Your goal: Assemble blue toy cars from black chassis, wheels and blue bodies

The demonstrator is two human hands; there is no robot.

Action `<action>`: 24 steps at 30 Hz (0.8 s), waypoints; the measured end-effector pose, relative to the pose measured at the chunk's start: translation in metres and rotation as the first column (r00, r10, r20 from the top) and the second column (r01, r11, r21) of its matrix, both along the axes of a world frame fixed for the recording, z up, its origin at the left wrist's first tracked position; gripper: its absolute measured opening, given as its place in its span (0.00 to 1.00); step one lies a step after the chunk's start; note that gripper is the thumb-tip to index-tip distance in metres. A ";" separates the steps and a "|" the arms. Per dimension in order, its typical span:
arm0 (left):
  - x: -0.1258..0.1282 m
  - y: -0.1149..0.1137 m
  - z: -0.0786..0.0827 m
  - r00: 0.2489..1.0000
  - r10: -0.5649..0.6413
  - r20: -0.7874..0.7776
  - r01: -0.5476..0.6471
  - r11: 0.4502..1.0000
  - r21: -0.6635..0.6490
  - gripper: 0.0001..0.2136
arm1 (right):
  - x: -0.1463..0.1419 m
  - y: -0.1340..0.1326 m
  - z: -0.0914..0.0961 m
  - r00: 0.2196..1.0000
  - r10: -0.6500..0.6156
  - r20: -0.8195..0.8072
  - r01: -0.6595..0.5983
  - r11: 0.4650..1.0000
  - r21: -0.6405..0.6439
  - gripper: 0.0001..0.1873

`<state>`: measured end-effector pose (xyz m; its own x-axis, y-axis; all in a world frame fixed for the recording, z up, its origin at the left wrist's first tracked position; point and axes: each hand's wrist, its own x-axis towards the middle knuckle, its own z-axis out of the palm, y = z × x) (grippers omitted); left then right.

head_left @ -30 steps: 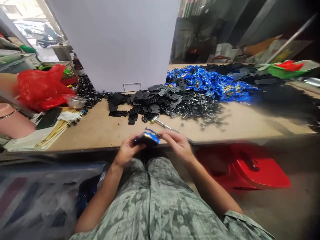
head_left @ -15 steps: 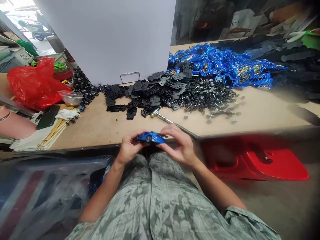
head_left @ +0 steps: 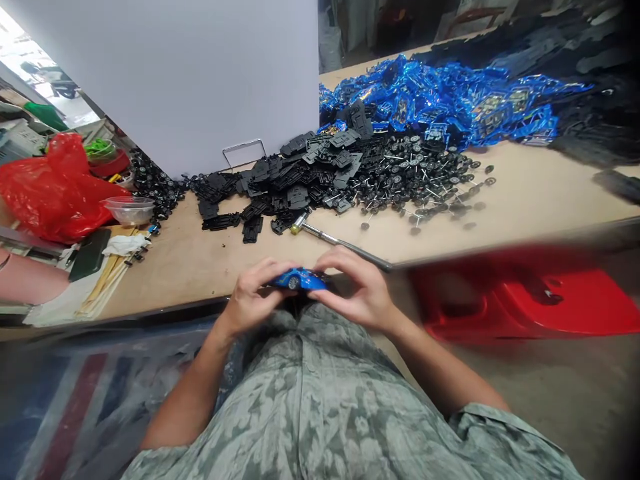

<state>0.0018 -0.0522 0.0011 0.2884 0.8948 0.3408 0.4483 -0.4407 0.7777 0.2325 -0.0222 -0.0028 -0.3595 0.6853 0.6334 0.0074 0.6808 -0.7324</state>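
A small blue toy car [head_left: 305, 279] with a wheel showing on its near side is held between both hands, just off the table's front edge. My left hand [head_left: 254, 293] grips its left end, thumb below and fingers on top. At the other end, my right hand [head_left: 356, 287] pinches the car between thumb and fingers. Its underside is hidden from view. Just beyond the hands lies a hammer [head_left: 345, 245] with a metal shaft, a yellowish head end and a dark handle.
Black car base plates [head_left: 280, 173] are heaped behind the hammer, beside wheel-and-axle sets [head_left: 415, 177]. Shiny blue car bodies [head_left: 450, 100] form a pile at the back right. A red bag [head_left: 55, 193], a clear bowl [head_left: 130, 210] and a phone [head_left: 90, 255] are left. A red stool [head_left: 530, 293] stands right.
The view has turned and tilted a little, so the table's things have shifted. Both hands still hold the toy car, and my left fingers now reach further over its top.
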 end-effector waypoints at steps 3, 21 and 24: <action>0.002 0.000 -0.001 1.000 0.004 -0.022 -0.004 1.000 0.005 0.16 | 0.003 0.000 0.000 1.000 0.022 0.011 -0.023 0.999 0.034 0.09; 0.005 0.004 0.001 0.993 0.116 0.003 -0.116 0.993 0.013 0.19 | 0.002 0.007 -0.008 0.985 -0.150 -0.081 0.151 0.988 0.007 0.12; 0.006 0.007 -0.013 0.982 0.189 0.013 -0.188 0.982 -0.014 0.18 | 0.005 0.009 -0.013 0.992 -0.112 -0.056 0.115 0.992 0.056 0.15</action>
